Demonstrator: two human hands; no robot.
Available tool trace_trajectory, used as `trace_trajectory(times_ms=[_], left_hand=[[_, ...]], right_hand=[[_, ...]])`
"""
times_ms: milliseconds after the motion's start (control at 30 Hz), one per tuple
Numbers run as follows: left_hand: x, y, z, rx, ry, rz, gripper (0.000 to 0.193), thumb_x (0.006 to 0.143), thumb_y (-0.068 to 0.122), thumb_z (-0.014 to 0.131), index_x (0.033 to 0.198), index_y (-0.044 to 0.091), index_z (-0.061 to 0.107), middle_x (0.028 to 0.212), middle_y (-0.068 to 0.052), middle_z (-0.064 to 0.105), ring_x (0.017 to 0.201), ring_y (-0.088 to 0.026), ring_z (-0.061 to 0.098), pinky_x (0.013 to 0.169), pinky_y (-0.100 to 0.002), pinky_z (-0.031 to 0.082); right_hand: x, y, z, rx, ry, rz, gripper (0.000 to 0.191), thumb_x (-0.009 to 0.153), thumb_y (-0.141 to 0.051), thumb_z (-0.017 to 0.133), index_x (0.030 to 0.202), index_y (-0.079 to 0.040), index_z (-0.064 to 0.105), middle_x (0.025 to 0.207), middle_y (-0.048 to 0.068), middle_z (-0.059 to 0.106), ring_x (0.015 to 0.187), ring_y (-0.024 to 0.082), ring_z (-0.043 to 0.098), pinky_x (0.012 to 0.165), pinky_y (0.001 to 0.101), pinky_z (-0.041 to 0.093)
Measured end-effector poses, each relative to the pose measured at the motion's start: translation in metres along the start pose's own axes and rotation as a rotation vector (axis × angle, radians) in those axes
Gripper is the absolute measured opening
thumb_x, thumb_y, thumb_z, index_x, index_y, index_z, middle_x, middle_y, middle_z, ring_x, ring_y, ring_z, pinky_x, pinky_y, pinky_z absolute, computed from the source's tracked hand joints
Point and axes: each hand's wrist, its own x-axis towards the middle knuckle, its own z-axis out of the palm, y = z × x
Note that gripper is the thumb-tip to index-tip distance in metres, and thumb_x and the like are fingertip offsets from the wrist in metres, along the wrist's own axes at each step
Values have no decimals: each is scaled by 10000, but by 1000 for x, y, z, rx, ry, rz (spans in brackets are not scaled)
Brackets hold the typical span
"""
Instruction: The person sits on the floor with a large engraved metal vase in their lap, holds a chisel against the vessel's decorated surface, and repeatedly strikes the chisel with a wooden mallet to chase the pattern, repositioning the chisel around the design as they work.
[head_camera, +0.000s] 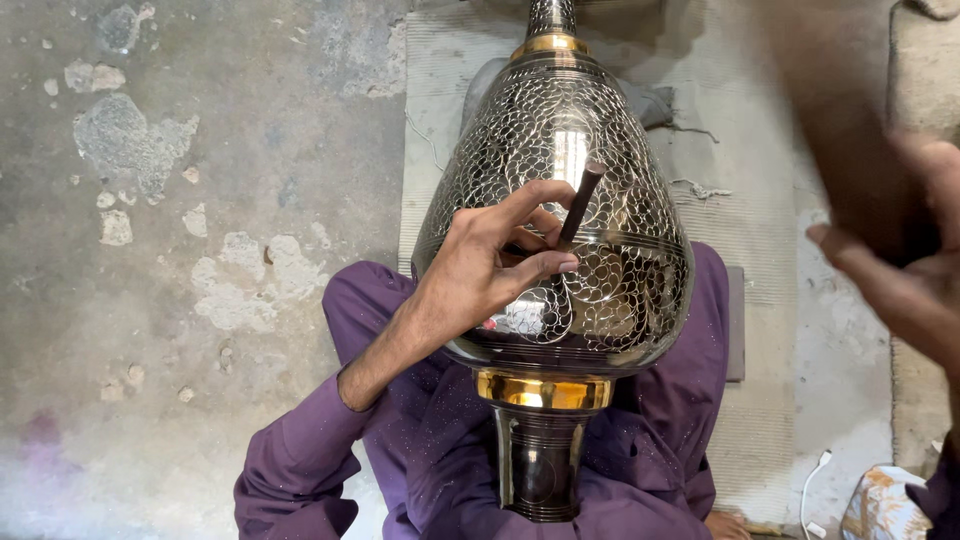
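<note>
Gripping a dark chisel (580, 203) in pinched fingers, the left hand (490, 262) rests on the engraved metal vase (600, 150) lying across the lap; the right hand (900, 250), blurred, clutches a dark mallet (850, 120).

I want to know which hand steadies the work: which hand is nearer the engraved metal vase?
Left. The left hand rests on the vase, holding a chisel; the right hand is raised beside it, apart.

A cracked, patchy concrete floor (150, 250) spreads to one side of a worn grey woven mat (740, 200). A white cable (815, 480) trails near a patterned cloth bundle (880, 505) at the frame's lower corner.
</note>
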Motion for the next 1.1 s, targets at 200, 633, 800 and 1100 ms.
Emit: trace_trajectory(times_ms=[200,633,800,1100], left_hand=[[0,-2,1,15,-17,-37,461,952,120,737,1366,145,534,1018,-57,797,950,-180,820,808,-351,729],[14,-11,2,93,-226,165,495,963,143,724,1429,208,569,1048,-47,808,946,-162,812,843,-355,699],[16,-6,3,113,-256,192,516,910,134,742,1400,217,603,1079,-15,810,914,-127,807,865,-342,680],[10,-8,-5,75,-241,137,451,1018,162,673,1451,190,549,1097,-51,800,969,-151,809,823,-318,717]], right_hand=[[23,-14,-18,-243,-182,-294,697,818,67,698,1488,-4,518,1148,235,698,951,323,736,859,448,625],[-43,-14,10,-266,13,-102,667,825,23,785,1453,-44,569,964,135,713,788,212,719,668,331,599],[-76,14,29,-50,73,80,592,895,39,775,1454,-16,587,939,115,732,765,149,707,681,291,579],[-69,21,31,-361,57,-131,664,694,3,811,1333,-36,637,1016,214,758,792,280,742,709,374,613]])
